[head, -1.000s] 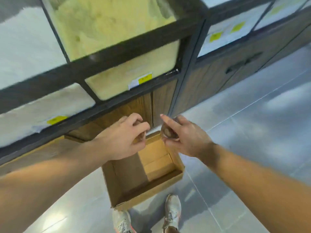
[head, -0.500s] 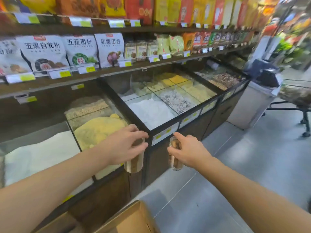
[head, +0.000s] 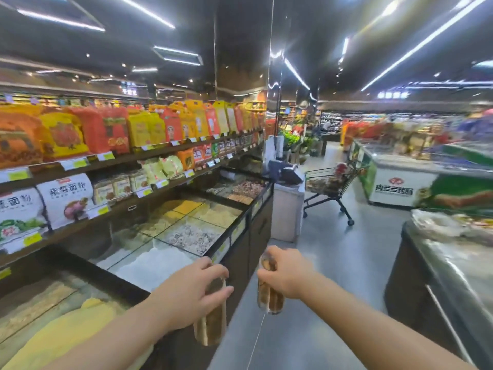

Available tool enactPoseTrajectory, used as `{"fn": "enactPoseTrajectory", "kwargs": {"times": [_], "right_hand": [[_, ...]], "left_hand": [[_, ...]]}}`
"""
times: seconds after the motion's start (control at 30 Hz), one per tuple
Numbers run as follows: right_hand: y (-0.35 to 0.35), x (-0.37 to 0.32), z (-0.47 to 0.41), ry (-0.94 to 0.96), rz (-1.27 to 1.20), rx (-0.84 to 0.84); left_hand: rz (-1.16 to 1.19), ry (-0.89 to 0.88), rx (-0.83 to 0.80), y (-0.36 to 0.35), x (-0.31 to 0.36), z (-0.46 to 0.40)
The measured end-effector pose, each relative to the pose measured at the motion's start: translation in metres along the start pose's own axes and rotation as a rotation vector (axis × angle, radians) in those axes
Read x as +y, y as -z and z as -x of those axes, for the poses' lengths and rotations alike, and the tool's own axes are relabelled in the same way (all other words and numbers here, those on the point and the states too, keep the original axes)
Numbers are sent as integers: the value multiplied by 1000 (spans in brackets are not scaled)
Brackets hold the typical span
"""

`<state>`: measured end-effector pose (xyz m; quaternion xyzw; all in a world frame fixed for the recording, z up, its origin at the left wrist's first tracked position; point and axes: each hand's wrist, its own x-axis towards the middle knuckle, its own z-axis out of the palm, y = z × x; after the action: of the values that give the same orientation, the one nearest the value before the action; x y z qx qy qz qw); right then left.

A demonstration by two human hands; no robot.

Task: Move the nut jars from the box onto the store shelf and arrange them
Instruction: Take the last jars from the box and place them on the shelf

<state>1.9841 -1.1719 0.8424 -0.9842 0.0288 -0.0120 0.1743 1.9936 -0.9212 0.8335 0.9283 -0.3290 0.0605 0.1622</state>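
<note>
Head view
Left hand: gripping the top of the left jar, which hangs upright, long axis vertical, beside the grain bins.
Right hand: gripping the right jar, also upright.
Writing: flour bag text blurred.

grey floor, dark ceiling strip lights, bulk grain bins, shopping cart.

The view has lifted from the box to the store aisle.
</note>
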Motion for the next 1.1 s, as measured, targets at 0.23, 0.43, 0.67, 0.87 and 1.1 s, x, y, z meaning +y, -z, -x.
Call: {"fn": "enactPoseTrajectory", "kwargs": {"times": [0.23,0.43,0.67,0.87,1.1], "right_hand": [[48,90,80,-193,-57,89],[93,187,163,-349,-8,177],[147,312,268,-532,24,224],[179,410,371,-692,31,291],[205,493,490,-980,67,331]], "left_hand": [[17,-208,-47,-24,104,-47],[70,-344,-119,-59,236,-80],[138,-488,-159,-115,394,-115],[162,-665,-227,-158,530,-134],[176,-911,-335,-201,684,-147]]}}
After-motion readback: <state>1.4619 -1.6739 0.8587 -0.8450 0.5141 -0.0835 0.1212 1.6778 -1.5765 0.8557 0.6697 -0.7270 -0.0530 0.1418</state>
